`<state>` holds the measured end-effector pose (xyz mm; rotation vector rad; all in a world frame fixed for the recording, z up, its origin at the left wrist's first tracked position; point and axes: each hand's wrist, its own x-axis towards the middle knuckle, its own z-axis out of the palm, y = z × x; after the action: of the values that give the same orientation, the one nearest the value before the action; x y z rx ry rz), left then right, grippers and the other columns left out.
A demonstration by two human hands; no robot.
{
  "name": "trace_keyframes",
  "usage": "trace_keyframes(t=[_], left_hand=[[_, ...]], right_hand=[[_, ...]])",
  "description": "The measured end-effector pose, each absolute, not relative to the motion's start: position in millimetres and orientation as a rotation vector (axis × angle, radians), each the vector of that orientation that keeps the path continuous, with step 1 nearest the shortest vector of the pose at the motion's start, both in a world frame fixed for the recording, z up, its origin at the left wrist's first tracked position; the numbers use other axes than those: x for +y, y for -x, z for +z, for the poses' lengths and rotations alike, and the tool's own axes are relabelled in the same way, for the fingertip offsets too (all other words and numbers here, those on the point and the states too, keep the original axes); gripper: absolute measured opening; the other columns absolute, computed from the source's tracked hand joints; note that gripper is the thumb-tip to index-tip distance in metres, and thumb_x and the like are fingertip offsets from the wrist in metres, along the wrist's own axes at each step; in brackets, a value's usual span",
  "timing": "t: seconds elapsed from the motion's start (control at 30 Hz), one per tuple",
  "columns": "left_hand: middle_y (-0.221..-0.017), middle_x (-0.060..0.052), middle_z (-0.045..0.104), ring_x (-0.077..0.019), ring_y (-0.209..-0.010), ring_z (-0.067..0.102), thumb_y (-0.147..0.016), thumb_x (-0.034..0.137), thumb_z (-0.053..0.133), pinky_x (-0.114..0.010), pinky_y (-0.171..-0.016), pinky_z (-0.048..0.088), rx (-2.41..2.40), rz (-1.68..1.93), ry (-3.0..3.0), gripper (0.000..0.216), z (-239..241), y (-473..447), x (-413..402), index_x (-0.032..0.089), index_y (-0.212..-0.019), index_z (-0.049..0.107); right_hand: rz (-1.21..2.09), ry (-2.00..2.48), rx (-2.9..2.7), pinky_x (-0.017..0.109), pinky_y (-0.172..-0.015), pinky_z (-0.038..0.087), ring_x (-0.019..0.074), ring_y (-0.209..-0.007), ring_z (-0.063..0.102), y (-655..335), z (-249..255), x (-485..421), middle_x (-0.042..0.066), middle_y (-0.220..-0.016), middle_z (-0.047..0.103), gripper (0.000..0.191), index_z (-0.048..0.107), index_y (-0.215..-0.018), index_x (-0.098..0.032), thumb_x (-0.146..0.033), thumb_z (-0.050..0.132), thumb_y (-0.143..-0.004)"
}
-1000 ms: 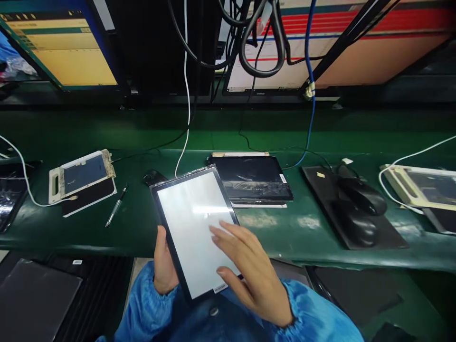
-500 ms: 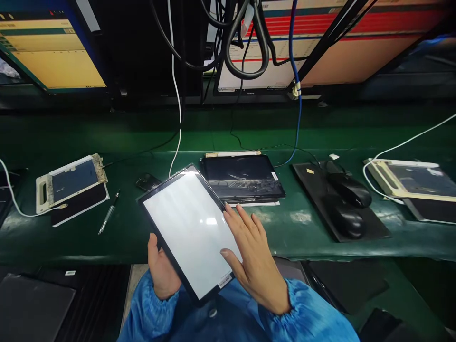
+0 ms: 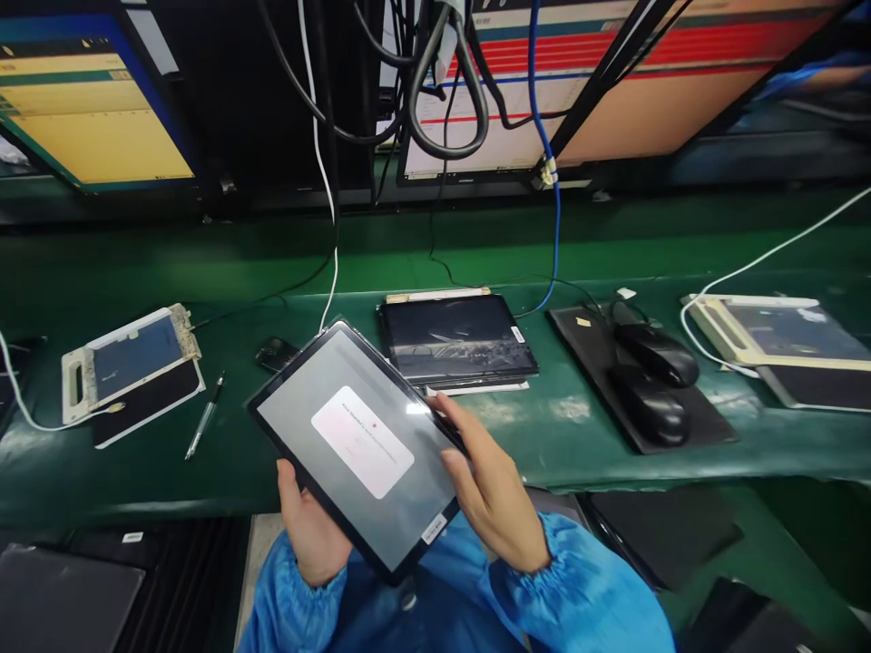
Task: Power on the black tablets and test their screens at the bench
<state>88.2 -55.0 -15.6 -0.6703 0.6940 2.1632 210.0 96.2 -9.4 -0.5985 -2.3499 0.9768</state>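
Note:
A black-framed tablet [image 3: 286, 399] is held tilted above the bench's front edge. Its lit grey screen carries a white pop-up box, and a small white label sits at its lower right corner. My left hand [image 3: 314, 535] supports it from the lower left, thumb at the edge and the other fingers hidden beneath. On the right edge, my right hand [image 3: 494, 490] grips the tablet with thumb and index finger at the rim. Just behind it, a stack of dark tablets [image 3: 455, 336] lies on the bench. A white cable [image 3: 333, 281] runs down to the held tablet's far corner.
Two black mice [image 3: 650, 404] rest on a dark pad at right. A cream test fixture [image 3: 132, 363] and a pen [image 3: 204, 417] lie at left; another fixture [image 3: 782, 326] is at far right. Monitors [image 3: 504, 118] line the back, with a looped black cable [image 3: 449, 145] hanging before them.
The screen went from plain white to grey with a white pop-up box. My right hand moved from over the glass to the tablet's right edge. The view shifted slightly.

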Motion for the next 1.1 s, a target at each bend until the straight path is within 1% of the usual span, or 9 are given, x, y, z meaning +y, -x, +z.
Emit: trace_keyframes(t=[0.2, 0.4, 0.5, 0.6, 0.7, 0.8, 0.93, 1.0, 1.1], left_hand=[[-0.103, -0.01, 0.075, -0.0312, -0.101, 0.068, -0.084, 0.067, 0.05, -0.046, -0.105, 0.045, 0.624, 2.069, 0.411, 0.059, -18, -85, -63, 0.018, -0.105, 0.075], [-0.11, -0.006, 0.073, -0.032, -0.109, 0.065, -0.073, 0.071, 0.063, -0.048, -0.109, 0.041, 0.672, 2.152, 0.28, 0.063, -14, -90, -57, 0.026, -0.117, 0.069], [-0.114, -0.006, 0.072, -0.0313, -0.107, 0.066, -0.078, 0.068, 0.059, -0.049, -0.11, 0.04, 0.754, 2.233, 0.338, 0.064, -12, -95, -51, 0.028, -0.128, 0.061], [-0.123, -0.008, 0.067, -0.0315, -0.115, 0.061, -0.083, 0.068, 0.053, -0.049, -0.11, 0.039, 0.75, 2.233, 0.342, 0.066, -14, -98, -48, 0.027, -0.135, 0.053], [-0.124, -0.008, 0.067, -0.0307, -0.118, 0.059, -0.083, 0.073, 0.047, -0.047, -0.111, 0.039, 0.736, 2.204, 0.404, 0.07, -17, -94, -49, 0.026, -0.135, 0.054], [-0.112, -0.007, 0.073, -0.0295, -0.112, 0.064, -0.081, 0.077, 0.042, -0.044, -0.11, 0.041, 0.739, 2.153, 0.552, 0.071, -21, -88, -52, 0.025, -0.125, 0.064], [-0.113, -0.007, 0.072, -0.0287, -0.108, 0.065, -0.081, 0.076, 0.045, -0.044, -0.109, 0.043, 0.778, 2.184, 0.452, 0.071, -23, -83, -53, 0.025, -0.127, 0.062], [-0.118, -0.007, 0.07, -0.0284, -0.111, 0.064, -0.084, 0.072, 0.044, -0.045, -0.109, 0.042, 0.793, 2.223, 0.375, 0.068, -21, -81, -53, 0.025, -0.132, 0.057], [-0.113, -0.008, 0.072, -0.0303, -0.118, 0.059, -0.086, 0.072, 0.04, -0.048, -0.11, 0.04, 0.77, 2.197, 0.364, 0.069, -17, -74, -55, 0.022, -0.13, 0.059]], right_hand=[[1.016, 0.651, -2.152, 0.035, -0.095, 0.05, 0.0214, -0.114, 0.06, -206, -5, 100, 0.007, -0.123, 0.064, 0.035, 0.051, -0.134, -0.024, -0.029, 0.043, -0.1], [0.993, 0.633, -2.081, 0.032, -0.079, 0.053, 0.0185, -0.088, 0.064, -204, -4, 117, 0.006, -0.105, 0.069, 0.031, 0.056, -0.127, -0.023, -0.025, 0.04, -0.101], [0.834, 0.548, -2.239, 0.039, -0.089, 0.05, 0.0233, -0.106, 0.061, -199, -2, 123, 0.01, -0.119, 0.065, 0.035, 0.052, -0.132, -0.02, -0.027, 0.039, -0.101], [0.526, 0.444, -2.538, 0.057, -0.105, 0.034, 0.034, -0.135, 0.04, -196, 4, 111, 0.017, -0.143, 0.049, 0.045, 0.042, -0.141, -0.013, -0.031, 0.038, -0.101], [0.454, 0.258, -2.748, 0.068, -0.113, 0.005, 0.0369, -0.142, 0.027, -200, 11, 81, 0.018, -0.15, 0.037, 0.049, 0.043, -0.141, -0.011, -0.038, 0.038, -0.101], [0.781, -0.144, -2.697, 0.059, -0.118, -0.007, 0.0274, -0.137, 0.039, -211, 17, 56, 0.012, -0.134, 0.059, 0.054, 0.047, -0.137, -0.012, -0.049, 0.033, -0.102], [0.989, -0.153, -2.466, 0.057, -0.12, 0.008, 0.0231, -0.125, 0.053, -221, 21, 63, 0.007, -0.113, 0.071, 0.04, 0.049, -0.134, -0.017, -0.04, 0.037, -0.103], [0.937, 0.077, -2.442, 0.057, -0.118, 0.017, 0.0256, -0.131, 0.047, -222, 17, 81, 0.01, -0.127, 0.064, 0.038, 0.045, -0.137, -0.019, -0.031, 0.045, -0.1], [0.963, 0.468, -2.394, 0.056, -0.112, 0.032, 0.0289, -0.139, 0.036, -225, 0, 106, 0.013, -0.148, 0.042, 0.057, 0.03, -0.148, -0.024, -0.033, 0.053, -0.096]])
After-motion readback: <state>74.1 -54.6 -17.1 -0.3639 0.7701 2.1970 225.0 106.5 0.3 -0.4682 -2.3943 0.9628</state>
